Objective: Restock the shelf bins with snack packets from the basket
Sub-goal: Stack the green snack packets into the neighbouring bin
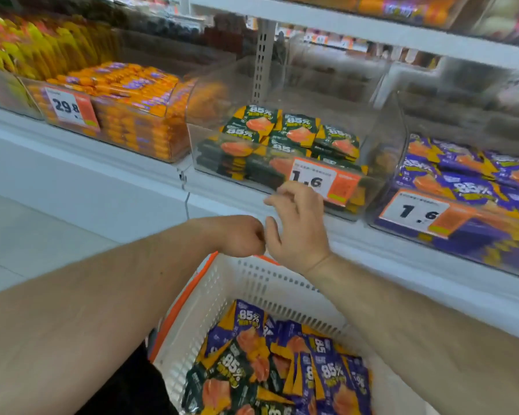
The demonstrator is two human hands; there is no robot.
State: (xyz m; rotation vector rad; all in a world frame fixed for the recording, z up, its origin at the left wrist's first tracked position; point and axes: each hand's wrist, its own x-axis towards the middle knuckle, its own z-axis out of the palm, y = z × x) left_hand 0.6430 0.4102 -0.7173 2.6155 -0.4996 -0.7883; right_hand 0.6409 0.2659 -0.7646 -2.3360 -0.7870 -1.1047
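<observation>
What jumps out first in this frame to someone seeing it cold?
Two bare hands meet mid-frame, the left hand fisted, the right hand loosely open, neither holding a packet. Below them, a white basket holds purple and dark green snack packets. Behind, the clear green-packet bin is only part full, its price tag reading 1.6.

Shop aisle, white shelf (372,247), clear bins (381,139) of snack packets (300,133), price tags (315,179)

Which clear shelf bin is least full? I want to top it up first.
The middle bin holding dark green packets; the orange-packet bin and purple-packet bin look fuller.
</observation>
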